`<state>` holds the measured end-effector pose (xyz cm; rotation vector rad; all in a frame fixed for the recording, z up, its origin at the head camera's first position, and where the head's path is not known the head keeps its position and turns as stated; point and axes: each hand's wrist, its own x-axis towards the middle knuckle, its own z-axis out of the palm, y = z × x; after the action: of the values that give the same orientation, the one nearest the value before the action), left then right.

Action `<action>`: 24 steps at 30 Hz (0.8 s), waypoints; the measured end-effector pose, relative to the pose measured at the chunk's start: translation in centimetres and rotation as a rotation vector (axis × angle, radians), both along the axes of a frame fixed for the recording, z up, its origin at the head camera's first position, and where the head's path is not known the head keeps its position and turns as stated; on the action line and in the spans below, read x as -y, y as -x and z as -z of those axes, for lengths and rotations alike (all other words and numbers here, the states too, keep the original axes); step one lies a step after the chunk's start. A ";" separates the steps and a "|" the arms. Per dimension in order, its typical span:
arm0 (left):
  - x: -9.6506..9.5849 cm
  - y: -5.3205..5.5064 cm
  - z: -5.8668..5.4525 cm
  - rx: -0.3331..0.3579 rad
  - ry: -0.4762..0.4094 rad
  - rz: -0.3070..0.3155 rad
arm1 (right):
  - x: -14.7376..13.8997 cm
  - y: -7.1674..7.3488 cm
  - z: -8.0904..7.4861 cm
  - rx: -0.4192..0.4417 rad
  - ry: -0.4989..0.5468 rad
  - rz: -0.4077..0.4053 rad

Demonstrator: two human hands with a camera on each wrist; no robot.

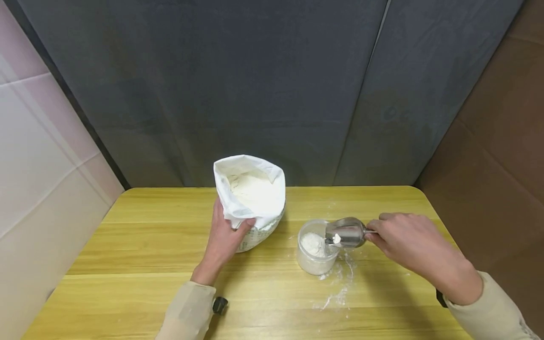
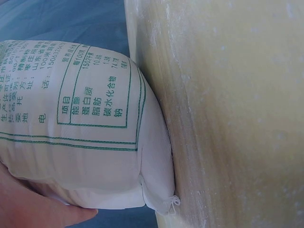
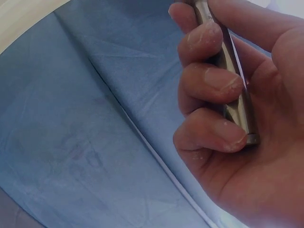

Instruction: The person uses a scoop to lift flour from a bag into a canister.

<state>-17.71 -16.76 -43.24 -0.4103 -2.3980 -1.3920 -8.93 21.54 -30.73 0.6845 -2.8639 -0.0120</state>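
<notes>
My left hand [image 1: 227, 233] grips the near side of a white flour bag [image 1: 276, 222] below its open mouth, with the thumb over the front edge. White flour [image 1: 255, 191] shows inside the bag. Green print covers the bag's side [image 2: 71, 114] in the left wrist view. My right hand [image 1: 414, 243] holds a metal scoop [image 1: 348, 231], its fingers curled round the handle [image 3: 242, 104] in the right wrist view. The scoop is tilted over the right rim of a clear round tub [image 1: 316, 267], which has flour in it. A little flour clings to the scoop's mouth.
Spilled flour [image 1: 337, 297] streaks the wooden table [image 1: 140, 250] in front of and right of the tub. A dark grey partition [image 1: 238, 85] stands behind the table. A pale wall [image 1: 42, 141] is at the left and a brown one [image 1: 497, 151] at the right.
</notes>
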 end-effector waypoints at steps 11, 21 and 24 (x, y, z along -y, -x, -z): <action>0.0 0.0 -0.1 0.009 0.000 0.007 | 0.2 -0.4 0.8 -0.138 -0.005 -0.035; -0.1 0.0 -0.2 0.028 0.003 0.003 | -1.4 -0.5 2.4 -0.148 0.089 -0.019; 0.0 -0.1 -0.2 0.027 0.004 -0.003 | -1.3 -0.5 2.7 -0.153 0.104 -0.013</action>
<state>-17.58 -16.76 -43.05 -0.3916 -2.4223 -1.4006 -8.48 22.80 -33.43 0.6519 -2.6926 0.0823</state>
